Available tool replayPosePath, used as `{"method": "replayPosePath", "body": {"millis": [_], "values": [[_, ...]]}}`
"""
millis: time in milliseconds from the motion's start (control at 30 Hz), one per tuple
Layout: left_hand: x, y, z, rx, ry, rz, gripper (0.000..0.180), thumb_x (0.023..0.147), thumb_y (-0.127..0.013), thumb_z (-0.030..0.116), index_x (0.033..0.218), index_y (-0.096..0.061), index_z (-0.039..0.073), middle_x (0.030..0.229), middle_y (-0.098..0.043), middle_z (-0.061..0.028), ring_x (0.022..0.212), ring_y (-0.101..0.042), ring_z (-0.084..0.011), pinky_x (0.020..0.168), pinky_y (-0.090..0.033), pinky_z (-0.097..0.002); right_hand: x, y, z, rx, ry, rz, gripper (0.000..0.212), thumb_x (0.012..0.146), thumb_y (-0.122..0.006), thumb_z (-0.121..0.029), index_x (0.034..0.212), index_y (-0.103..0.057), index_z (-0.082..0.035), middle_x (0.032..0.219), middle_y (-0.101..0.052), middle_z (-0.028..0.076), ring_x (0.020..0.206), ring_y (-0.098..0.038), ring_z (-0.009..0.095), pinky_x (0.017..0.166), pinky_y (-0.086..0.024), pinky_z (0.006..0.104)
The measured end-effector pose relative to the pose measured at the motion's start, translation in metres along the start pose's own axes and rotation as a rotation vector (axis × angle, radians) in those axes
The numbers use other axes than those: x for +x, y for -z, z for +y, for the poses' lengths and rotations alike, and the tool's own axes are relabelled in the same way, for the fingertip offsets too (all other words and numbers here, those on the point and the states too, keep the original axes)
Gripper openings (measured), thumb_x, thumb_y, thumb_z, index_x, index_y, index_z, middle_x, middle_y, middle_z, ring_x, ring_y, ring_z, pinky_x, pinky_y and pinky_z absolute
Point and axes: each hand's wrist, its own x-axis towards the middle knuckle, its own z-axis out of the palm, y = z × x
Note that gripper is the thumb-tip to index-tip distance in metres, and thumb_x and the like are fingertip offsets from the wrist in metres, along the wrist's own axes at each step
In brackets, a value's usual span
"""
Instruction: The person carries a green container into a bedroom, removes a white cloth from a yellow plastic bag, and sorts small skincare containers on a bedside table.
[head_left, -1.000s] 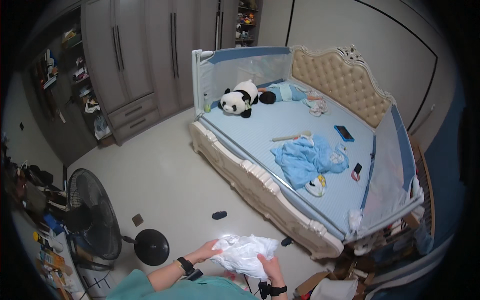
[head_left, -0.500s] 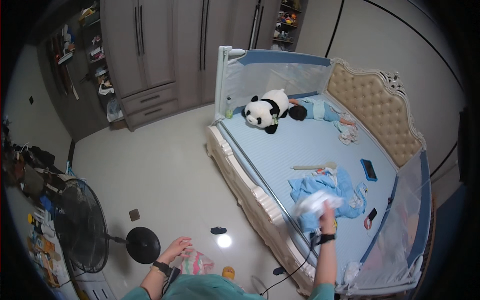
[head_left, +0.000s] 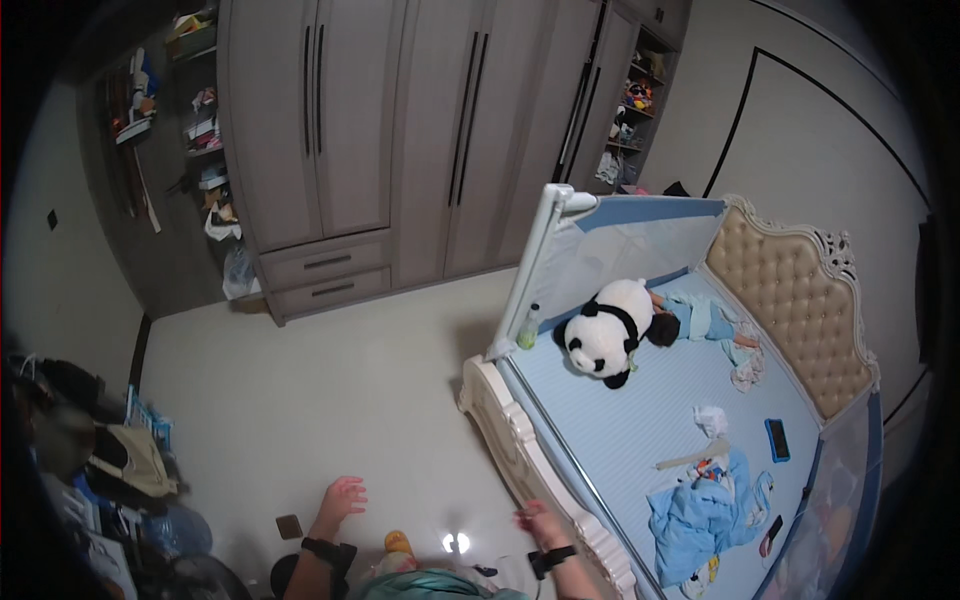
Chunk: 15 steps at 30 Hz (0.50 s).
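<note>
Both my hands are empty, held over the floor in front of me. My left hand (head_left: 343,497) has its fingers apart, above the pale floor. Beside the carved side of the bed (head_left: 545,470), my right hand (head_left: 541,523) hangs with loosely bent fingers. On the light blue sheet lies a crumpled white cloth (head_left: 711,421). Nearer to me are a long beige stick-like thing (head_left: 690,457) and a heap of light blue cloth (head_left: 700,520). A panda plush toy (head_left: 605,335) lies farther back, next to a person in light blue clothes (head_left: 700,316) lying down.
Mesh rails (head_left: 640,235) and a tufted headboard (head_left: 790,310) border the bed. A blue-edged tablet (head_left: 777,440) and a dark phone (head_left: 771,535) lie on it. A green bottle (head_left: 528,328) stands by the corner post. Wardrobes (head_left: 430,130) line the back; an orange slipper (head_left: 398,543) is near me.
The white cloth has left my right hand and lies on the bed beyond the beige stick. My right hand has drawn back left, off the bed. The view has tilted up.
</note>
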Motion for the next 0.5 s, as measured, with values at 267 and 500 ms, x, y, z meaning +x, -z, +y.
{"method": "replayPosePath", "body": {"millis": [267, 500], "values": [[0.198, -0.044, 0.129, 0.193, -0.163, -0.437, 0.024, 0.089, -0.051, 0.013, 0.112, -0.052, 0.006, 0.097, -0.056, -0.0051, 0.078, -0.056, -0.0123, 0.064, -0.049, -0.0276, 0.138, -0.166, -0.046, -0.393, -0.055, -0.301, 0.035, 0.088, -0.05, -0.008, 0.122, -0.042, -0.011, 0.1, -0.06, 0.013, 0.084, -0.06, 0.018, 0.072, -0.05, 0.0296], [0.4, -0.037, 0.224, 0.653, -0.206, -0.701, 0.029, 0.088, -0.053, 0.023, 0.111, -0.054, 0.005, 0.094, -0.06, -0.0064, 0.078, -0.056, -0.0145, 0.07, -0.046, -0.0279, 0.369, -0.248, -0.159, -0.426, 0.16, -0.266, 0.029, 0.083, -0.046, -0.003, 0.112, -0.049, -0.004, 0.085, -0.062, 0.009, 0.072, -0.06, 0.015, 0.065, -0.048, 0.0267]]}}
